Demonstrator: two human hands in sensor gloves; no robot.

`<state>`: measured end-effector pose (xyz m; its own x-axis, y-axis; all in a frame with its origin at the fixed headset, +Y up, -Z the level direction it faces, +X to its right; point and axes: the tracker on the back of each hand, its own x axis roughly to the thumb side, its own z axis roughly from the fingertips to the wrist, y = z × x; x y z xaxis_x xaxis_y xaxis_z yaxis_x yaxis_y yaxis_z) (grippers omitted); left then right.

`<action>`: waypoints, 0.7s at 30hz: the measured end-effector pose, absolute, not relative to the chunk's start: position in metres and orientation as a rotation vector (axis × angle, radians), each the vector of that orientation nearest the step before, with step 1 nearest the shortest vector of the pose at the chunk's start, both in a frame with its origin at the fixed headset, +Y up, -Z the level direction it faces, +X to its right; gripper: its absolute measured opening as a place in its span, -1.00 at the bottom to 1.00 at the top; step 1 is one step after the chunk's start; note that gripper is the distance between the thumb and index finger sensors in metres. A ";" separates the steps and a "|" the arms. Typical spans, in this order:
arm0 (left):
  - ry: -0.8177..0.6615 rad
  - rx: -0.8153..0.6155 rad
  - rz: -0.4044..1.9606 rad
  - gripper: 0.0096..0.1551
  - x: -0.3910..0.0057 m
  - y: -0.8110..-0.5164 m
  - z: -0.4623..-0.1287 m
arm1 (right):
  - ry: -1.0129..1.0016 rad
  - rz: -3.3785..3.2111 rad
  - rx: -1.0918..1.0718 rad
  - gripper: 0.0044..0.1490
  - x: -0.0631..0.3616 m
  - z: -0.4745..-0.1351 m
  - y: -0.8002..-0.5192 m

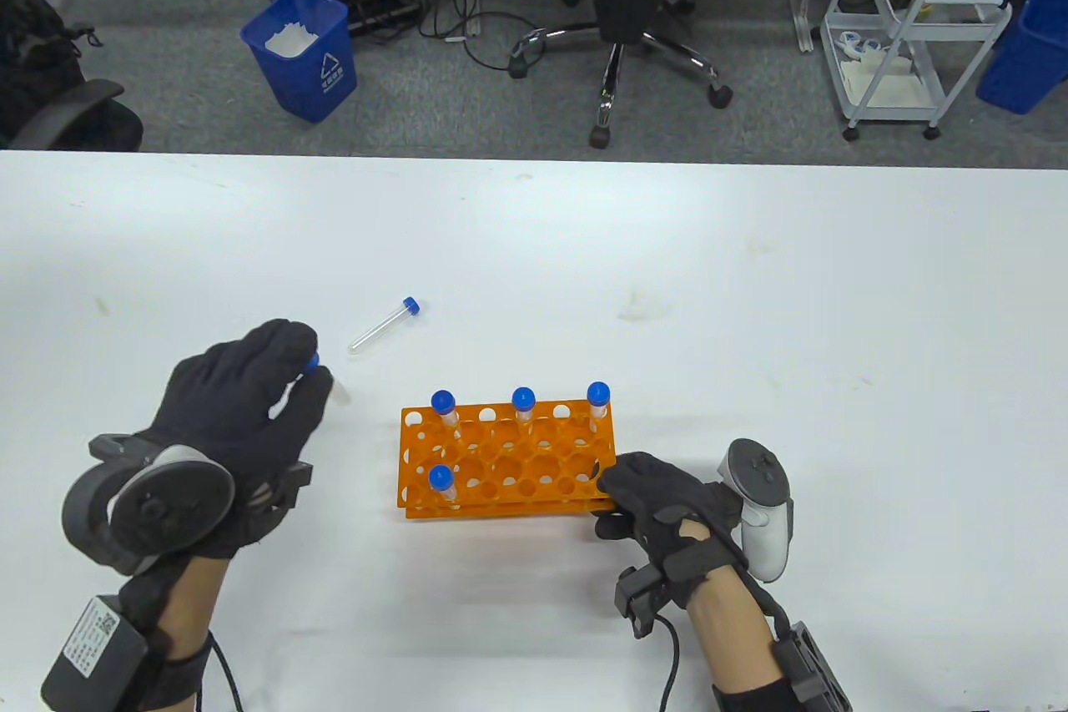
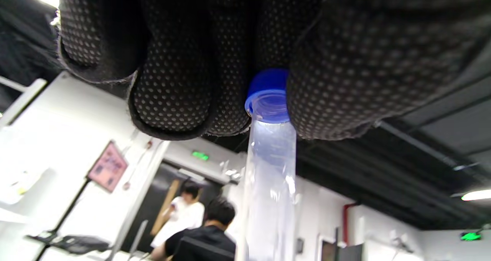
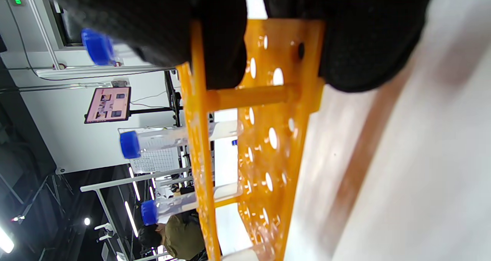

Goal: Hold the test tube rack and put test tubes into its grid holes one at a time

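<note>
Beside rack: left hand [image 1: 250, 403] pinches a tube [image 2: 270, 176] by its cap.
Rack: right hand [image 1: 659, 495] grips orange rack [image 1: 501, 453]; keep still.
Tip: stand tube straight, drop slowly.

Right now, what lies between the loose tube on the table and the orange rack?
Only bare white table, in the table view, separates the clear blue-capped tube from the orange plastic rack.

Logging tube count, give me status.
Left hand grips capped tube. Right hand holds rack, four tubes in. Spare tube lies on table.
</note>
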<state>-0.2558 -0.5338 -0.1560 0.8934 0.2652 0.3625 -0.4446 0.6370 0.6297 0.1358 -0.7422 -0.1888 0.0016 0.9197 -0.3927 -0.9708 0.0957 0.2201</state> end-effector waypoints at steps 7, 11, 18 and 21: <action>-0.437 0.784 0.322 -0.52 -0.173 -0.545 -0.118 | 0.506 1.494 -0.125 -0.48 0.133 -0.189 -0.743; -0.498 0.741 0.171 -0.48 -0.134 -0.559 -0.110 | 0.502 1.493 -0.125 -0.48 0.134 -0.189 -0.743; -0.512 0.791 -0.011 -0.52 -0.095 -0.580 -0.104 | 0.496 1.493 -0.121 -0.48 0.135 -0.189 -0.743; -0.516 0.792 -0.099 -0.53 -0.083 -0.587 -0.102 | 0.496 1.494 -0.118 -0.48 0.135 -0.189 -0.744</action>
